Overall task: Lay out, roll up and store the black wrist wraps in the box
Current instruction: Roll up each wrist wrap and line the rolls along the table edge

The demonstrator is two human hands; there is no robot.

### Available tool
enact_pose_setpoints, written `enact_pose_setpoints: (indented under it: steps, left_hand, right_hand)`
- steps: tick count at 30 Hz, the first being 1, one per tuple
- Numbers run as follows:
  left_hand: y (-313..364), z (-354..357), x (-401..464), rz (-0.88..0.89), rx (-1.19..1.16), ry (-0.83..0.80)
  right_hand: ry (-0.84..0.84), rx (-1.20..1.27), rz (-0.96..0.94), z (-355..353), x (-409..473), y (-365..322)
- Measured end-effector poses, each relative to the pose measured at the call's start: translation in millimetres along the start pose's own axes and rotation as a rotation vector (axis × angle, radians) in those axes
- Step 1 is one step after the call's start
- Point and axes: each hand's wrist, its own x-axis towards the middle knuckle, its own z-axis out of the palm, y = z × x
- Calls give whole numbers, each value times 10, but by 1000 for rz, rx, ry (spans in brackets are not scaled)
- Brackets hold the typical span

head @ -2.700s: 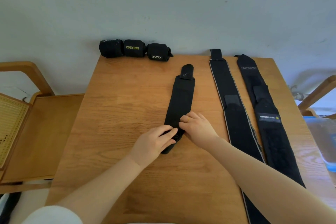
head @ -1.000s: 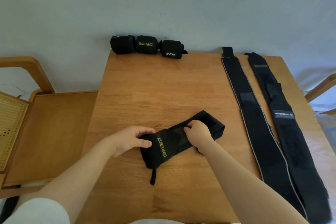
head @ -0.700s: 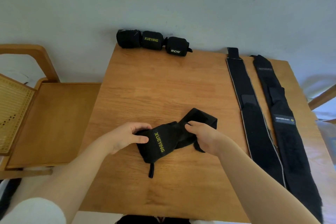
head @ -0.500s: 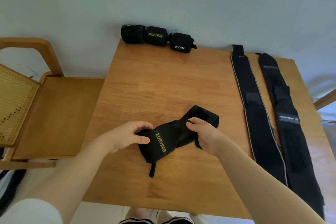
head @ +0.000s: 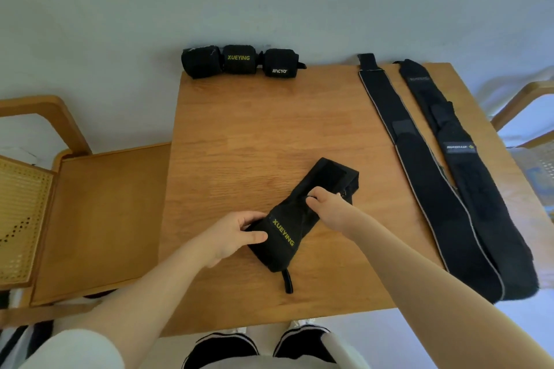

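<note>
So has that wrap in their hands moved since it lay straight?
Yes. The wrap has come off its straight lie toward the table's near edge, half rolled, away from the three rolled wraps.

On the wooden table (head: 227, 141), the left hand (head: 236, 234) grips the XUEYING wrist wrap (head: 287, 234) at its near end; the right hand (head: 326, 210) pinches its middle. Three rolled wraps (head: 239, 61) line the far edge.
</note>
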Motion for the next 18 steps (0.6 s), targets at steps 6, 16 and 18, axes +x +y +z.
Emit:
enact_pose_setpoints:
  steps: [6,16,18]
  left_hand:
    - [-99,-147,-60,-10,-60,-13]
    - [-128,-384,-170,32,46,-208]
    - [-126,-403,-164,42,72,-224]
  right_hand:
    - [24,368,169,-9,-24,-70]
    - [418,-310,107,504,182,-218]
    - [460,-402,104,646,215,-206]
